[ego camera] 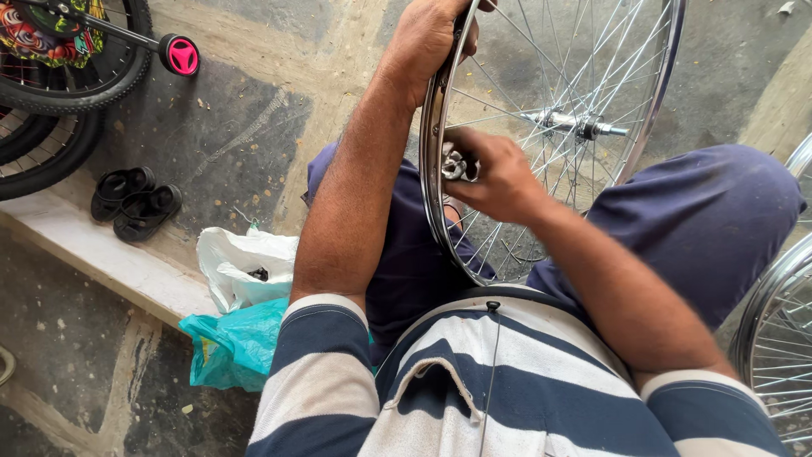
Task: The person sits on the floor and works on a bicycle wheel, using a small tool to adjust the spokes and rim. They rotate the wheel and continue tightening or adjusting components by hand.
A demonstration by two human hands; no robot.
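Note:
A bare spoked bicycle wheel (651, 93) with a shiny metal rim stands upright between my knees, its hub and axle (575, 124) at the upper middle. My left hand (427, 38) grips the top left of the rim. My right hand (495, 173) is closed around a small metal tool (457, 163) pressed against the inside of the rim's left edge, among the spokes. I sit in dark blue trousers and a blue-and-white striped shirt.
A white plastic bag (245, 267) and a teal bag (237, 343) lie by my left thigh. Black sandals (135, 201) rest on a pale stone step. Bicycle tyres and a pink-tipped part (180, 55) occupy the top left. Another spoked rim (778, 338) stands at right.

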